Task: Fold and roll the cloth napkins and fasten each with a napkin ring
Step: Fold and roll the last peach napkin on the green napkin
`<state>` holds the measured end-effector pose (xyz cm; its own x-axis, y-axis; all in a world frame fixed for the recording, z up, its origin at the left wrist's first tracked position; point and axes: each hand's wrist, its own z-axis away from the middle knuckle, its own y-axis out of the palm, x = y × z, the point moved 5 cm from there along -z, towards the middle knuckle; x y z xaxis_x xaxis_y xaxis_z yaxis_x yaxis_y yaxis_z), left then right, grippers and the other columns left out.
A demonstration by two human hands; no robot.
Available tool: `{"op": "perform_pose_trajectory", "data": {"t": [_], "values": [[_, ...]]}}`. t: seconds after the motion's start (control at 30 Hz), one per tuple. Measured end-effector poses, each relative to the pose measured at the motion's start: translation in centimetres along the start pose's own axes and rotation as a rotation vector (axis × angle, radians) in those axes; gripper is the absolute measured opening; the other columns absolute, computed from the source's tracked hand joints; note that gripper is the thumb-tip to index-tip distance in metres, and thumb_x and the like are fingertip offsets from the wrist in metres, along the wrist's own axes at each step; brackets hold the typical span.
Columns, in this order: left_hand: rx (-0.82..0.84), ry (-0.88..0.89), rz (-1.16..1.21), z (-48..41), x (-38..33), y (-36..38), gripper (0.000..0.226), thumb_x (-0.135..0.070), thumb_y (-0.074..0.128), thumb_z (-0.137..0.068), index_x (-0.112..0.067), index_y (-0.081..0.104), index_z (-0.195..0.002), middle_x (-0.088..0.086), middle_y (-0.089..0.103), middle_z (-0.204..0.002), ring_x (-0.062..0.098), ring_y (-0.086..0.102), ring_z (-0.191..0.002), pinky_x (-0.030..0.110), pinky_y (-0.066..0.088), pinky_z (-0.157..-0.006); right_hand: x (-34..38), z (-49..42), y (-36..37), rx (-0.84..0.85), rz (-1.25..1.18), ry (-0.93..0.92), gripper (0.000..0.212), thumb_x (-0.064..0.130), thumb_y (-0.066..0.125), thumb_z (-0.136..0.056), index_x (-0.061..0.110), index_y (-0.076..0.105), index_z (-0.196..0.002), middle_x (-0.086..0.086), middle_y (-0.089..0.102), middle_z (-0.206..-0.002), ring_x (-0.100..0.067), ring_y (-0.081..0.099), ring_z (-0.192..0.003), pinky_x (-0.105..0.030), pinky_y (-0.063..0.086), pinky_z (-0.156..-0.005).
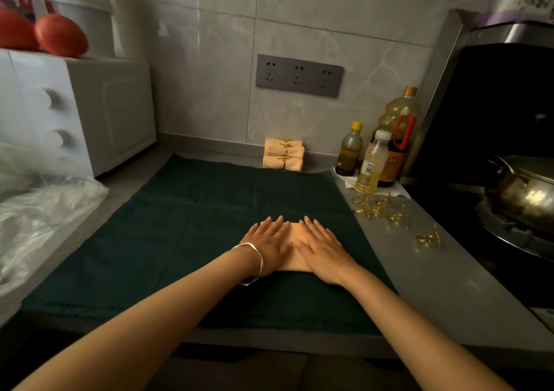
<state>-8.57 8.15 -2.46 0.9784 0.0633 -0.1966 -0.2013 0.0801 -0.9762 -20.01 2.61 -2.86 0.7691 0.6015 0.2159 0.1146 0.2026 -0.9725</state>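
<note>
Head view: both forearms reach forward. The left hand (268,245) and right hand (322,251) lie flat side by side, fingers straight, pressing the folded peach napkin (295,231) onto the dark green cloth (186,225).

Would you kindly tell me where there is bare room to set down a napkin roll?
The dark green cloth mat lies bare from the left hand and right hand up to the stacked peach napkin rolls. The grey countertop is free nearer than the gold napkin rings; capped yellowish bottles crowd behind them.
</note>
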Motion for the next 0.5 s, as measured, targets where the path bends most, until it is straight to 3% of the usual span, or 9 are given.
{"op": "perform_pose_trajectory", "data": {"t": [0.17,0.33,0.4,0.5], "values": [[-0.01,0.013,-0.012,0.0,0.0,0.2,0.058,-0.046,0.016,-0.1,-0.023,-0.002,-0.151,-0.002,-0.008,-0.158,0.019,-0.008,-0.146,0.036,-0.002,-0.118,0.1,0.2,-0.2,0.017,-0.033,-0.023,0.059,0.044,0.018,-0.102,0.02,-0.003,-0.151,0.005,-0.01,-0.158,-0.01,-0.011,-0.145,-0.029,-0.006,-0.115],[0.029,0.094,-0.048,0.8,0.2,-0.4,0.054,-0.047,0.015,-0.1,-0.031,-0.001,-0.15,-0.003,-0.009,-0.158,0.019,-0.009,-0.145,0.039,-0.007,-0.117,-0.8,1.9,-1.4,-0.034,-0.126,-0.168,0.054,0.043,0.025,-0.101,0.024,0.014,-0.151,0.01,0.006,-0.159,-0.002,-0.001,-0.144,-0.026,-0.001,-0.118],[0.016,0.164,-0.061,1.7,0.0,-1.2,0.055,-0.051,0.017,-0.099,-0.034,0.006,-0.15,-0.005,-0.001,-0.159,0.017,-0.005,-0.146,0.038,-0.007,-0.116,-1.5,3.3,-1.9,-0.059,-0.038,-0.235,0.056,0.049,0.029,-0.098,0.028,0.019,-0.15,0.013,0.012,-0.157,0.001,0.003,-0.143,-0.022,-0.001,-0.116],[-0.059,0.218,-0.112,3.4,-0.1,-2.6,0.063,-0.064,0.029,-0.091,-0.035,0.023,-0.147,-0.006,0.022,-0.154,0.016,0.015,-0.142,0.035,0.008,-0.117,-2.4,5.2,-2.7,-0.076,0.067,-0.279,0.066,0.059,0.041,-0.091,0.033,0.021,-0.148,0.017,0.016,-0.155,0.002,0.009,-0.142,-0.019,0.005,-0.113]]}}
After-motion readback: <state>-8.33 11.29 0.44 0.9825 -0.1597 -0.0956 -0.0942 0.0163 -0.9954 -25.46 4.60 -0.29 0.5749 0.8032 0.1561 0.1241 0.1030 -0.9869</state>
